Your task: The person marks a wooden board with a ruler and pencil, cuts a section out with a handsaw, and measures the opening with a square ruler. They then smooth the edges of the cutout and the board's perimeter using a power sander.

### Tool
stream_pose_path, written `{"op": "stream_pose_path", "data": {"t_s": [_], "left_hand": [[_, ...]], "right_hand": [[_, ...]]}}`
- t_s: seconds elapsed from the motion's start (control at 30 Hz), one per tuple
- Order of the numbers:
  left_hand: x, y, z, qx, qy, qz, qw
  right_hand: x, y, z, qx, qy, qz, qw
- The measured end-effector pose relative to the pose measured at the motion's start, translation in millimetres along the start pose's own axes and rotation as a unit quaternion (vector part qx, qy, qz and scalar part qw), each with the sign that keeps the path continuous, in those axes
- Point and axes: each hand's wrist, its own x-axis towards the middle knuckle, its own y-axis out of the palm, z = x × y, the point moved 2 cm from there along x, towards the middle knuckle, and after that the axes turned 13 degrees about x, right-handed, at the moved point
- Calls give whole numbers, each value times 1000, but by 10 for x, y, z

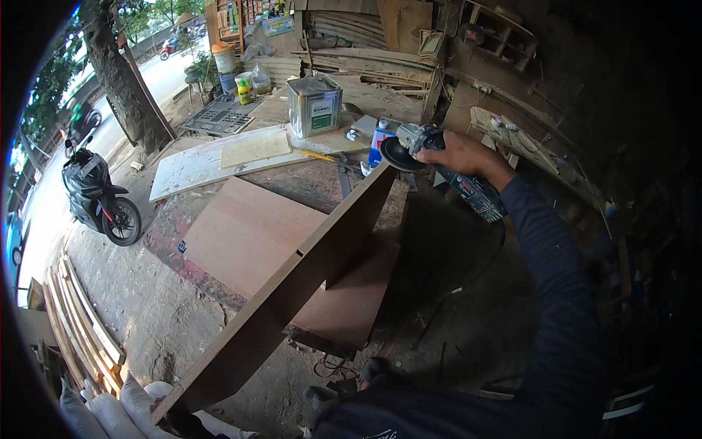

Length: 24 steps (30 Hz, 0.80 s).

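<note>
My right hand (462, 154) is wrapped round the head of an angle grinder (472, 192), whose body hangs down to the right. Its dark round disc (401, 155) is at the far end of a long wooden panel (292, 282) standing on edge; whether it touches is hard to tell. At the panel's near lower-left end, my left hand (174, 418) grips it, mostly in shadow and partly hidden by the wood. Beneath the panel lies a flat brown plywood sheet (248, 228) on the worktable.
A large metal can (314, 106), a blue-and-white can (379, 143) and a white board (194, 172) are on the table's far side. A parked motorbike (102, 190) stands left. Wood strips (84, 322) and white sacks (113, 413) lie lower left. The grinder's cord (491, 260) trails down.
</note>
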Motion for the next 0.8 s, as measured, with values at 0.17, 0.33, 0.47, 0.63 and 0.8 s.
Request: {"op": "stream_pose_path", "data": {"t_s": [0.17, 0.33, 0.47, 0.63, 0.8], "left_hand": [[10, -86, -59, -41, -2, 6, 999], [143, -181, -97, -35, 5, 8, 999], [216, -206, -49, -27, 9, 9, 1000], [266, -144, -19, -20, 7, 15, 1000], [302, -82, 1, -13, 3, 21, 1000]], "right_hand": [[-19, 152, 53, 12, -39, 16, 999], [-303, 214, 396, 22, -57, 54, 997], [-685, 412, 819, 23, -107, 63, 992], [-1279, 498, 1398, 70, -114, 158, 978], [-1488, 497, 1606, 53, -136, 208, 967]]}}
